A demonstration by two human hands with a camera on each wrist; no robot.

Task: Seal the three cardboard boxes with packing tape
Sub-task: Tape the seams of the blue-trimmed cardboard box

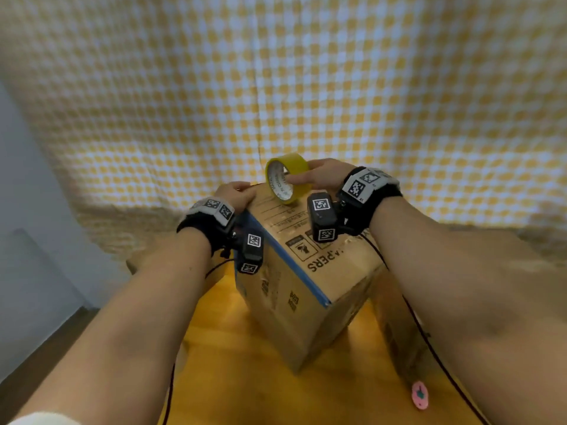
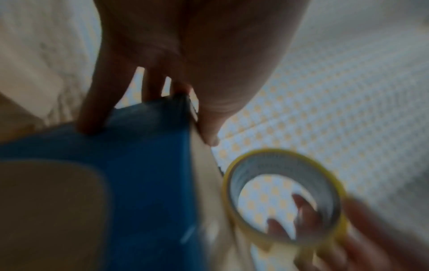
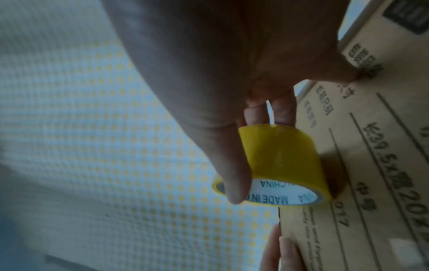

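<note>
Your right hand [image 1: 322,176] grips the roll of yellow packing tape [image 1: 287,181], thumb on the outer band and fingers hooked through the core, so the roll stands on edge with its lower rim touching the top of the cardboard box [image 1: 294,271] near the far edge. In the right wrist view the roll [image 3: 276,165] sits against the printed face of the box [image 3: 371,165], the white inner core reading "MADE IN CHINA". Your left hand [image 1: 236,196] holds the far left corner of the same box: the left wrist view shows the fingers [image 2: 92,102] reaching down over the blue side panel [image 2: 148,165] and the thumb [image 2: 209,121] pressed along the top edge, though that picture is blurred and you cannot tell how firmly it grips. The box stands on a yellow wooden table [image 1: 233,378], turned so one corner points at you, with a blue strip running along its upper left edge. A second brown box [image 1: 395,326] stands just beside it on the right, partly hidden. A small pink object [image 1: 419,395] lies on the table near your right forearm. A yellow checked curtain [image 1: 276,87] hangs behind
</note>
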